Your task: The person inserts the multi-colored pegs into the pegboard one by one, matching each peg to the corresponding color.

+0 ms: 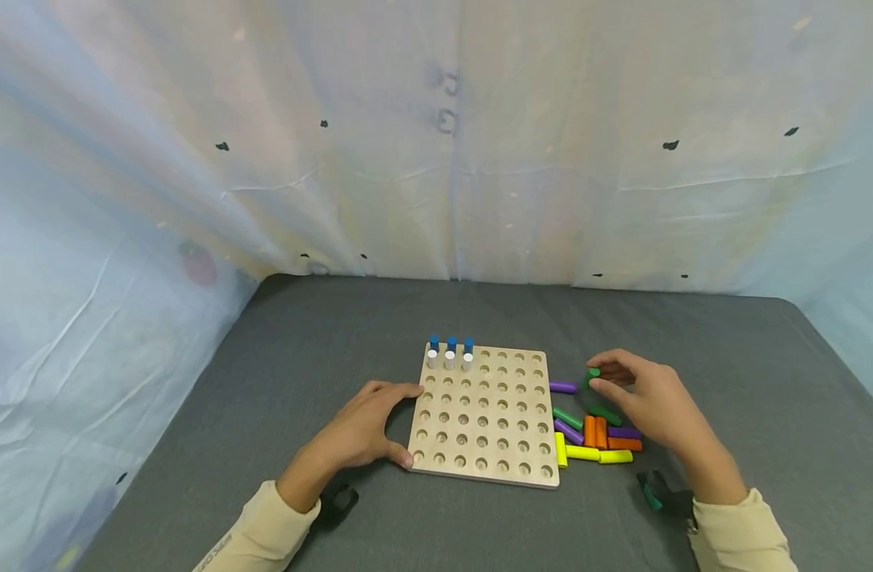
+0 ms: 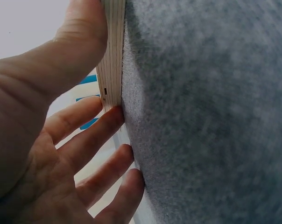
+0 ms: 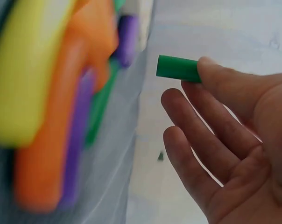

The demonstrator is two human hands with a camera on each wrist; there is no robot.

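A square wooden peg board (image 1: 482,417) with rows of round holes lies on the grey cloth. Three blue pegs (image 1: 452,343) stand in its far row at the left, and three white pegs (image 1: 450,360) stand just in front of them. My left hand (image 1: 361,425) rests along the board's left edge, thumb at the near corner and fingers farther up; its fingers are spread in the left wrist view. To the right of the board, my right hand (image 1: 643,393) pinches a green peg (image 3: 178,68) between thumb and index finger, the other fingers spread loosely.
Loose pegs lie beside the board's right edge: purple (image 1: 563,387), green (image 1: 568,419), orange (image 1: 601,434) and yellow (image 1: 582,453) ones. A pale printed curtain (image 1: 515,199) hangs behind the grey table (image 1: 336,334).
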